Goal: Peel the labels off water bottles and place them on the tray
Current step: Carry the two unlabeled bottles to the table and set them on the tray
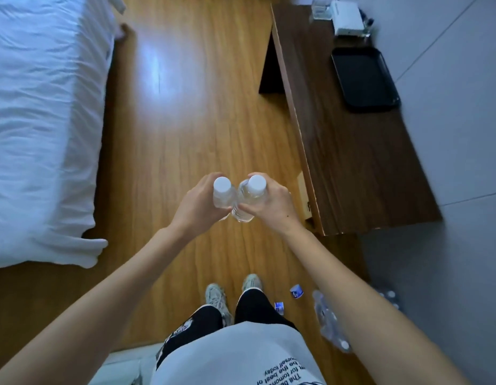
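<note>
I stand over a wooden floor with both arms stretched out. My left hand [198, 202] grips a clear water bottle [222, 193] with a white cap and no label on its visible part. My right hand [272, 204] grips a second clear bottle [251, 197], also white-capped and bare. The two bottles touch side by side. A black tray [365, 79] lies on the dark wooden desk [360, 168] at the far right, well ahead of my hands. Two peeled blue labels [296, 291] [279, 306] lie on the floor beside my right shoe.
A bed with white bedding [41, 120] fills the left side. A plastic-wrapped pack of bottles [331, 323] lies on the floor under my right forearm. A white box [348, 18] and a glass [320, 9] stand at the desk's far end. Open wooden floor lies between bed and desk.
</note>
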